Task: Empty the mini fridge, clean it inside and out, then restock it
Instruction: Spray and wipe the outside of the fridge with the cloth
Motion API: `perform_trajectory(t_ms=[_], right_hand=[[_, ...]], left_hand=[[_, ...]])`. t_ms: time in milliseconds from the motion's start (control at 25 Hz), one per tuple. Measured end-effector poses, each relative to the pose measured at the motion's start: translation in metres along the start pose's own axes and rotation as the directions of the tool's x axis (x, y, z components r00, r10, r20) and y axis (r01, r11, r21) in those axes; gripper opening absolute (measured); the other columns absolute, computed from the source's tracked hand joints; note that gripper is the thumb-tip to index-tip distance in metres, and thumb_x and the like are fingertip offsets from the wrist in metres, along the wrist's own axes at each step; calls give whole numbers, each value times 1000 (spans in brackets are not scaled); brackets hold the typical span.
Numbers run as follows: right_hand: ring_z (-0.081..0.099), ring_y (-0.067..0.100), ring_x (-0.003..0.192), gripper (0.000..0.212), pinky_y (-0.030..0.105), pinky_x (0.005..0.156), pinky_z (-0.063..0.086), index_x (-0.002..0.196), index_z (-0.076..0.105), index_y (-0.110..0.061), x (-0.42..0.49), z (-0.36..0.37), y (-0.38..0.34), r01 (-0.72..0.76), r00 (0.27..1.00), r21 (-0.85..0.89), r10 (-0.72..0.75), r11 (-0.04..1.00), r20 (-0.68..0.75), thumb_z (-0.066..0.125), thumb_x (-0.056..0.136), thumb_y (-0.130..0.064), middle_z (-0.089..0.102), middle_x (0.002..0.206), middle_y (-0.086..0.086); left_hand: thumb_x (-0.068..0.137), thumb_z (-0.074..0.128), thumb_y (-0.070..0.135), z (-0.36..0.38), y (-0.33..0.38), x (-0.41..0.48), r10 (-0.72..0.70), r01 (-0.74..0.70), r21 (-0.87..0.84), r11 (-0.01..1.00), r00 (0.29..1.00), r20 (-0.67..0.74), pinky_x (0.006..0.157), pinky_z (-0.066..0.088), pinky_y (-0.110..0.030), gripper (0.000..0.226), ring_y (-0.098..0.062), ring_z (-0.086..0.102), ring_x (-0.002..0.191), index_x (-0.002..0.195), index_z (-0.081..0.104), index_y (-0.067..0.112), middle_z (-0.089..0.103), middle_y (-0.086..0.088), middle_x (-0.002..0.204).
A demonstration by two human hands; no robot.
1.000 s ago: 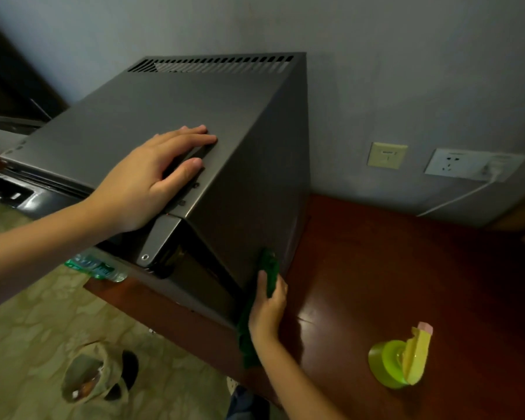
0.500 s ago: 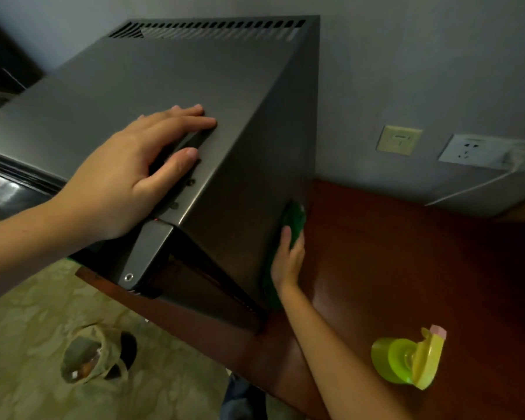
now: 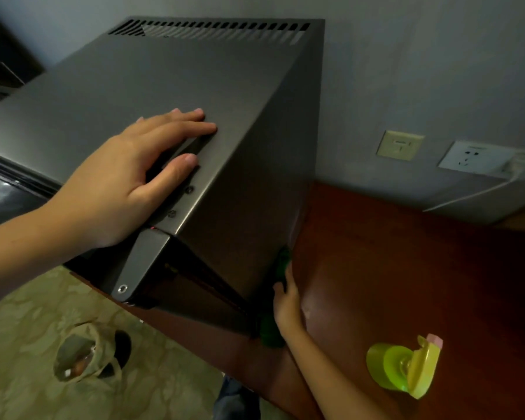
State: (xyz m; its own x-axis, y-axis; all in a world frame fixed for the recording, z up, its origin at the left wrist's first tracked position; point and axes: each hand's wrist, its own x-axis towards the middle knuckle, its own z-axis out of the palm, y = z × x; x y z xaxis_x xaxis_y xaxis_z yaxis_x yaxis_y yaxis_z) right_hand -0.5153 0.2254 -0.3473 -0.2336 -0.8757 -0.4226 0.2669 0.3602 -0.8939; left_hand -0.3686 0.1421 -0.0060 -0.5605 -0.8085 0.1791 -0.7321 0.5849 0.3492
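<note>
The grey metal mini fridge (image 3: 194, 86) stands on a reddish wooden table (image 3: 406, 268), against the wall. My left hand (image 3: 128, 180) lies flat on the fridge's top near its front right corner, fingers spread. My right hand (image 3: 285, 301) presses a green cloth (image 3: 272, 334) against the lower part of the fridge's right side wall, close to the tabletop. The cloth shows above and below my hand. The fridge door at the front left appears ajar; the inside is hidden.
A lime-green spray bottle (image 3: 403, 366) lies on its side on the table at the front right. Wall sockets (image 3: 473, 157) with a white cable sit behind the table. A bag (image 3: 82, 356) with items sits on the patterned floor below left.
My right hand with the cloth slid back toward the fridge's rear, then came forward and down again along the side wall. My left hand stayed on top.
</note>
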Motion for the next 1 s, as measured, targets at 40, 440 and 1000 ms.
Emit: perform_trajectory(t_ms=[40, 440, 1000], right_hand=[[29, 17, 141, 59, 7, 100, 31, 144, 24, -35, -4, 2, -17, 67, 998, 2, -67, 998, -10, 37, 98, 0, 28, 152, -7], [33, 23, 130, 49, 43, 109, 31, 148, 24, -33, 75, 7, -129, 795, 436, -457, -900, 400, -29, 32, 101, -37, 19, 156, -8], [34, 0, 123, 52, 6, 104, 19, 139, 35, -28, 32, 12, -173, 717, 649, -241, -753, 654, -110, 50, 90, -17, 37, 146, -4]], left_hand=[[92, 31, 52, 0, 0, 0, 7, -7, -3, 1000, 1000, -1, 116, 23, -45, 51, -1, 25, 141, 139, 42, 37, 36, 16, 149], [94, 34, 47, 3, -5, 3, 53, -53, 2, 999, 998, -35, 114, 25, -49, 48, -3, 27, 140, 139, 43, 34, 37, 16, 149], [97, 28, 50, 0, -2, 1, 139, -139, 57, 989, 990, 18, 115, 20, -55, 47, -7, 21, 144, 142, 37, 40, 30, 13, 153]])
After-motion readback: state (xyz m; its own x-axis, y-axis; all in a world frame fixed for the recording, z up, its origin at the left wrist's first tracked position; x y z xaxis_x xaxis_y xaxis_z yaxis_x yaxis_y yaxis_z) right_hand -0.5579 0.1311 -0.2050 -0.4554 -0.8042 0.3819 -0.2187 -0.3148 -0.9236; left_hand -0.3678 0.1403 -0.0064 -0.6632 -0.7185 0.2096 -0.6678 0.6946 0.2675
